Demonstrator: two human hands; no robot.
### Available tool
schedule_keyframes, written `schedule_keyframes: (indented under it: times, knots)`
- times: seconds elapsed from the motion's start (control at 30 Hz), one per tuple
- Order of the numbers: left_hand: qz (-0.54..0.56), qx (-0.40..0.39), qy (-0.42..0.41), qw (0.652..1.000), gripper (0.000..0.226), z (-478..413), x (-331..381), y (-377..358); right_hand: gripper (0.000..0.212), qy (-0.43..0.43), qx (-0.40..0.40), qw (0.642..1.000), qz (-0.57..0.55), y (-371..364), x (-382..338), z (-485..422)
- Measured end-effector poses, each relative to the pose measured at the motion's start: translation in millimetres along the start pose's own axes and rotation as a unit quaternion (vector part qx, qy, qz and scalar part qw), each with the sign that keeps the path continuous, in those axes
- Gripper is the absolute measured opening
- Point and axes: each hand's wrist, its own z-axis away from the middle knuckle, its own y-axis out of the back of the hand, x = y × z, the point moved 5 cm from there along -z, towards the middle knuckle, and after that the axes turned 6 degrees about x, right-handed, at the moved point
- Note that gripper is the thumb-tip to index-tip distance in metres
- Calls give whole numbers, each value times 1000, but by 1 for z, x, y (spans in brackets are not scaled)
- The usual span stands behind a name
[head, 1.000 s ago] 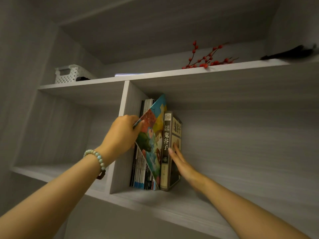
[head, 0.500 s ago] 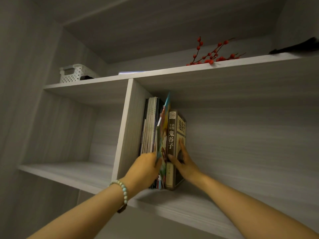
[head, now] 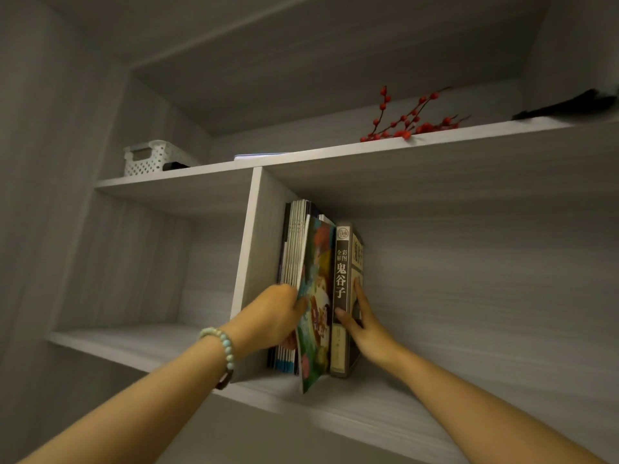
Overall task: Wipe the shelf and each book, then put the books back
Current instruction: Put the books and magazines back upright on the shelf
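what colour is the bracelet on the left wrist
The bracelet has pale green beads; the head view shows it.

Single view. Head-worn wide-angle camera, set below the shelf (head: pixel 385 406) and facing forward and steeply upward, so the underside of the upper board (head: pixel 435 169) shows. Close range: left hand (head: pixel 271 316) and right hand (head: pixel 368 329) reach the books (head: pixel 341 262) at frame centre.

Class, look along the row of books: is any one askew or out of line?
Yes. The colourful picture book tilts, its lower corner sticking forward of the row, while the thin books and dark hardback stand upright. The left hand grips it.
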Motion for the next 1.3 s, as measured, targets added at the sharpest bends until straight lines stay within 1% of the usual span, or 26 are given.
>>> schedule_keyframes:
  times: [0.1,0.13,0.2,0.27,0.3,0.33,0.4,0.43,0.47,0.57,0.63,0.7,0.87,0.9,1.03,1.1,1.3]
  knots:
    - [-74,74,-22,994,31,-17,-4,-20,89,-11,10,1000,3,1,1,0]
    - [-114,103,-43,987,34,-21,-4,-23,89,-18,9,1000,5,2,2,0]
    - [-182,164,-105,964,49,-21,-7,-25,86,-25,0,1000,6,4,4,0]
    - [-217,240,-194,926,69,-13,-11,-22,83,-26,-10,1000,5,5,5,1]
    - [-250,273,-246,896,78,-9,-15,-21,84,-27,-10,1000,6,5,6,1]
    - [-302,284,-294,861,84,-6,-19,-22,86,-26,-10,1000,5,5,7,1]
    - [-396,244,-368,805,85,-6,-30,-30,86,-21,-5,1000,6,2,6,0]
    - [-418,216,-382,795,85,-9,-33,-33,84,-21,-2,1000,7,1,5,0]
    - [-430,193,-379,797,84,-13,-34,-36,81,-21,-1,1000,9,1,6,0]
    - [-432,151,-341,821,79,-21,-31,-41,72,-20,-7,1000,21,2,5,1]
    - [-393,132,-336,845,78,-23,-32,-42,71,-23,-15,999,22,4,5,2]
    - [-362,137,-336,859,78,-20,-34,-40,71,-30,-18,999,21,4,4,3]
    - [-363,143,-323,862,79,-18,-37,-43,86,-35,-16,999,22,0,4,3]
    - [-363,143,-319,864,81,-19,-38,-43,85,-37,-17,999,22,-1,5,2]
    - [-347,131,-308,876,82,-19,-40,-44,74,-27,-22,999,42,-1,4,4]
    - [-344,124,-303,880,81,-21,-41,-45,73,-26,-18,998,45,-2,0,5]
    - [-373,150,-298,866,87,-22,-48,-52,77,-43,-16,998,50,-3,-4,11]
